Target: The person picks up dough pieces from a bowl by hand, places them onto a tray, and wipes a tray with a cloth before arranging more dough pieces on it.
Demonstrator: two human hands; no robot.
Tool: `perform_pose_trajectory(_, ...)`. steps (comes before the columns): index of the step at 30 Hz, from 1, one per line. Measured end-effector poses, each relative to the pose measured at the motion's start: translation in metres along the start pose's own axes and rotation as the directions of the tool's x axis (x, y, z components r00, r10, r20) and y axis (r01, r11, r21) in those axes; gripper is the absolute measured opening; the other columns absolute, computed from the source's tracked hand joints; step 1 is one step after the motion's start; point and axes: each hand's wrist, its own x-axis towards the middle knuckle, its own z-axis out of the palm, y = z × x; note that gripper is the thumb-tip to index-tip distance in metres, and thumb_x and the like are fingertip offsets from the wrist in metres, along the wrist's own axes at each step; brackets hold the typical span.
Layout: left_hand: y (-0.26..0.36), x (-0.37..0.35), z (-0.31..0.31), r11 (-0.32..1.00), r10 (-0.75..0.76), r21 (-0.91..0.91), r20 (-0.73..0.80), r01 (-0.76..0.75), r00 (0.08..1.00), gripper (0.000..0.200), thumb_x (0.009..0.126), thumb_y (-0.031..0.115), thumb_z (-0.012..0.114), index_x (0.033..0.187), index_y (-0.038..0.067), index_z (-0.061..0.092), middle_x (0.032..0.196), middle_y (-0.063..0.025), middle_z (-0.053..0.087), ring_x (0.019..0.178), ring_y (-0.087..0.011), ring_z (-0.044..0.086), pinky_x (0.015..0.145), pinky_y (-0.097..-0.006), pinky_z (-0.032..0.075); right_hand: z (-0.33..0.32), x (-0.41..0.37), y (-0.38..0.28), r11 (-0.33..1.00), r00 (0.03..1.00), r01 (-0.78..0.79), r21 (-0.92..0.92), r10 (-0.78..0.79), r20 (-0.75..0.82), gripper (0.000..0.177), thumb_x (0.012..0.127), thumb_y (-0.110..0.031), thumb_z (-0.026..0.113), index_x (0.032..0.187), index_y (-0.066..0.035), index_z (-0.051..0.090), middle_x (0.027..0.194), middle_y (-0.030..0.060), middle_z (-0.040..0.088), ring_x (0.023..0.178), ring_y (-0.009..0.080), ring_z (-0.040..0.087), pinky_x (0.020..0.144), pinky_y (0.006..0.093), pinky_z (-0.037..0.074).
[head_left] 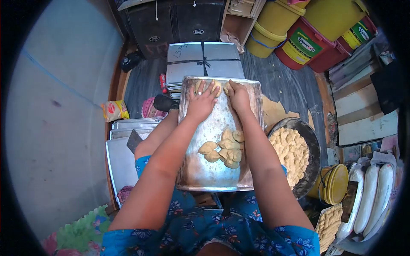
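Observation:
A metal baking tray [200, 128] rests in front of me at lap height. At its far end my left hand [202, 102] lies with fingers spread over pale dough [217, 87]; a ring shows on one finger. Beside it, my right hand [240, 100] is curled closed against a small dough piece [226, 90] near the tray's far edge. Its fingertips are partly hidden. Nearer me on the tray sits a loose cluster of dough lumps [230, 154], several of them touching.
At my right stands a dark round basin [314, 147] full of dough pieces [290, 149]. Beyond the tray is a tied stack of metal trays [222, 53]; more trays [117, 151] lie left. Yellow buckets [337, 183], red tubs [301, 42] and long white wrapped rolls [367, 198] line the right.

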Motion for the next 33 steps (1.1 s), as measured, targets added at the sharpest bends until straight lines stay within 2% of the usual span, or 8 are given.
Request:
perform_pose_trajectory(4, 0.000, -0.003, 0.001, 1.000, -0.018, -0.006, 0.008, 0.018, 1.000, 0.048, 0.094, 0.034, 0.050, 0.141, 0.023, 0.044, 0.148, -0.0027, 0.040, 0.140, -0.0296, 0.027, 0.108, -0.0566, 0.018, -0.004, -0.008, 0.002, 0.998, 0.997, 0.039, -0.056, -0.035, 0.066, 0.034, 0.089, -0.016, 0.059, 0.121, -0.004, 0.061, 0.113, 0.0208, 0.062, 0.103, 0.0368, 0.058, 0.088, 0.0403, 0.047)
perform_pose_trajectory(7, -0.001, -0.003, 0.002, 1.000, -0.024, 0.017, 0.017, 0.024, 1.000, 0.049, 0.095, 0.037, 0.047, 0.143, 0.024, 0.042, 0.149, -0.0024, 0.038, 0.141, -0.0290, 0.026, 0.108, -0.0569, 0.019, -0.062, -0.029, -0.025, 0.926, 0.946, -0.291, 0.238, 0.242, 0.215, 0.031, 0.088, -0.018, 0.060, 0.116, -0.004, 0.063, 0.111, 0.0198, 0.061, 0.102, 0.0346, 0.058, 0.089, 0.0385, 0.047)
perform_pose_trajectory(9, 0.000, -0.003, 0.004, 0.999, -0.037, 0.021, 0.021, 0.037, 0.999, 0.050, 0.096, 0.038, 0.046, 0.143, 0.025, 0.041, 0.149, -0.0025, 0.038, 0.141, -0.0291, 0.026, 0.108, -0.0570, 0.019, -0.097, -0.061, -0.011, 0.897, 0.760, -0.401, 0.188, 0.211, 0.615, 0.034, 0.082, -0.017, 0.066, 0.113, -0.004, 0.062, 0.107, 0.0175, 0.062, 0.098, 0.0304, 0.061, 0.087, 0.0364, 0.048)
perform_pose_trajectory(12, 0.004, -0.001, 0.001, 0.998, 0.055, 0.001, -0.006, -0.055, 0.998, 0.053, 0.094, 0.039, 0.050, 0.144, 0.025, 0.039, 0.148, -0.0032, 0.039, 0.142, -0.0295, 0.024, 0.108, -0.0579, 0.017, -0.115, -0.100, -0.011, 0.964, 0.734, -0.039, 0.264, -0.151, 0.662, 0.040, 0.076, -0.013, 0.070, 0.114, -0.003, 0.060, 0.102, 0.0150, 0.064, 0.093, 0.0262, 0.063, 0.084, 0.0347, 0.049)
perform_pose_trajectory(15, 0.013, 0.007, 0.001, 0.970, 0.239, -0.044, 0.020, -0.238, 0.971, 0.051, 0.094, 0.040, 0.050, 0.141, 0.021, 0.044, 0.148, -0.0054, 0.039, 0.142, -0.0293, 0.025, 0.109, -0.0596, 0.016, -0.112, -0.105, 0.012, 0.846, 0.797, -0.461, 0.270, 0.260, 0.545, 0.041, 0.073, -0.010, 0.073, 0.112, -0.003, 0.060, 0.099, 0.0105, 0.065, 0.093, 0.0205, 0.062, 0.084, 0.0323, 0.049)
perform_pose_trajectory(18, 0.047, 0.026, 0.000, 0.986, 0.167, -0.032, 0.154, -0.164, 0.974, 0.048, 0.094, 0.040, 0.050, 0.136, 0.016, 0.049, 0.148, -0.0081, 0.039, 0.142, -0.0283, 0.026, 0.109, -0.0617, 0.016, -0.105, -0.051, 0.011, 0.703, 0.853, -0.484, 0.521, 0.512, 0.102, 0.027, 0.083, -0.010, 0.068, 0.107, 0.000, 0.062, 0.096, 0.0064, 0.065, 0.084, 0.0126, 0.060, 0.074, 0.0259, 0.049)
perform_pose_trajectory(22, 0.059, 0.027, 0.021, 0.985, 0.172, -0.037, 0.080, -0.169, 0.982, 0.047, 0.095, 0.038, 0.048, 0.133, 0.012, 0.051, 0.147, -0.0100, 0.040, 0.138, -0.0242, 0.034, 0.113, -0.0551, 0.018, -0.047, -0.021, 0.028, 0.969, 0.937, -0.227, 0.098, 0.244, -0.251, 0.030, 0.084, -0.007, 0.064, 0.113, -0.001, 0.064, 0.102, 0.0154, 0.063, 0.094, 0.0285, 0.060, 0.084, 0.0370, 0.048)
perform_pose_trajectory(33, 0.055, 0.004, -0.046, 0.926, 0.155, -0.373, 0.225, -0.062, 0.962, 0.037, 0.093, 0.032, 0.052, 0.114, 0.003, 0.063, 0.137, -0.0180, 0.048, 0.121, -0.0336, 0.050, 0.105, -0.0472, 0.034, -0.035, -0.045, 0.013, 0.986, 0.986, -0.128, -0.105, 0.115, -0.124, 0.037, 0.089, -0.016, 0.059, 0.124, -0.005, 0.058, 0.122, 0.0180, 0.056, 0.117, 0.0332, 0.049, 0.100, 0.0416, 0.037)
